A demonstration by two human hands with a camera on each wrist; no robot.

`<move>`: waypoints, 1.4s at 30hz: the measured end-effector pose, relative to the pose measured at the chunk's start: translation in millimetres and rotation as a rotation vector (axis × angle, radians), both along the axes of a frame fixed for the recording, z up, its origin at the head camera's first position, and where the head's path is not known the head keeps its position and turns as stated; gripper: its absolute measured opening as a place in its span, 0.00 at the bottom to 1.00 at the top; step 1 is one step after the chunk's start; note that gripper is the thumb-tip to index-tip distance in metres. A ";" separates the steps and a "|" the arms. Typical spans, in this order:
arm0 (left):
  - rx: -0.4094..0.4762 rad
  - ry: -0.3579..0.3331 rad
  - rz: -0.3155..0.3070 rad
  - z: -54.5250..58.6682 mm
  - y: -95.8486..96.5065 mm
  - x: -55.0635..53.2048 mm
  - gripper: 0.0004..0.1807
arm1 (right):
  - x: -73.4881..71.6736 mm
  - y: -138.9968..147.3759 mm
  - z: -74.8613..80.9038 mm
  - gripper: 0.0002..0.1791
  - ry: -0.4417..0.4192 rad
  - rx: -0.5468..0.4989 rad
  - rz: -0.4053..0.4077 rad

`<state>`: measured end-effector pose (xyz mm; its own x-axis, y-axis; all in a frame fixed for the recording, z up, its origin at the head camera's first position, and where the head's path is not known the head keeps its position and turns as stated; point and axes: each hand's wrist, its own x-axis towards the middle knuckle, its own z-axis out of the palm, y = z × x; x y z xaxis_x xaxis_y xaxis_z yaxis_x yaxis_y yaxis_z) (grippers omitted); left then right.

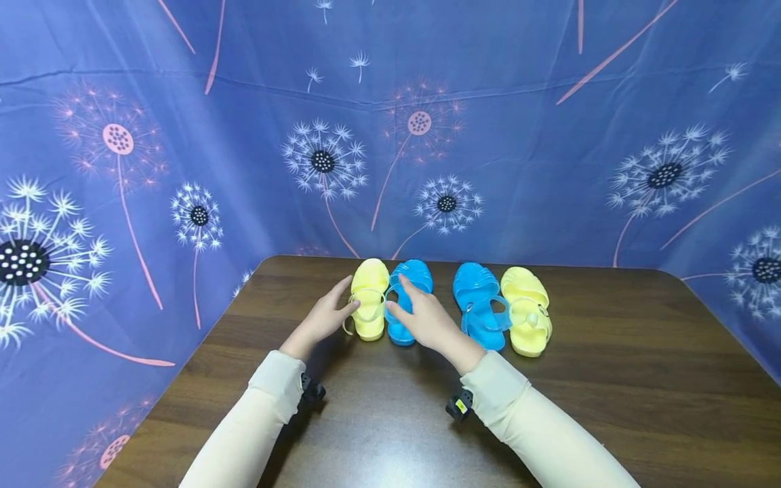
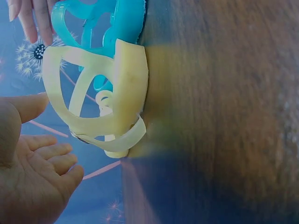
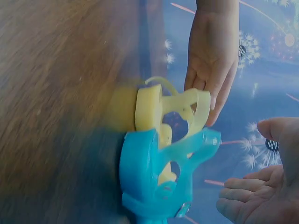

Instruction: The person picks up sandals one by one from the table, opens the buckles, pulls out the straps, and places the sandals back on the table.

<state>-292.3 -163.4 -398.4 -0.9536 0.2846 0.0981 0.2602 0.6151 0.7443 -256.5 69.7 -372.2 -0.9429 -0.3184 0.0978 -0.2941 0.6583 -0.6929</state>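
Four jelly sandals stand in a row near the table's back edge, heels toward me. The leftmost is a yellow sandal [image 1: 369,271], with a blue sandal [image 1: 416,270] right beside it. My left hand [image 1: 322,317] hovers at the yellow sandal's left side, its fingers spread and thumb apart. Over the right side of the blue one, my right hand [image 1: 430,322] reaches with relaxed fingers. Both wrist views show the palms facing the yellow sandal [image 2: 131,79] and the blue sandal [image 3: 140,161] with a gap, holding nothing.
To the right stand a second blue sandal [image 1: 472,279] and a second yellow sandal [image 1: 523,281], side by side. All rest on a dark wooden table [image 1: 641,379]. A blue dandelion-print cloth [image 1: 518,135] hangs behind the table and along its sides.
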 end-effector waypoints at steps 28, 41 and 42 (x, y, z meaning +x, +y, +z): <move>0.012 -0.073 0.056 -5.3 -5.1 -2.4 0.37 | -8.0 -48.3 -0.5 0.37 -0.011 -0.094 -0.071; 0.096 -0.097 0.061 -7.5 -3.8 -2.4 0.36 | -14.7 -55.2 -14.6 0.37 -0.039 -0.092 -0.119; 0.095 -0.096 0.061 -7.5 -3.6 -2.2 0.36 | -14.9 -55.8 -15.1 0.37 -0.037 -0.098 -0.125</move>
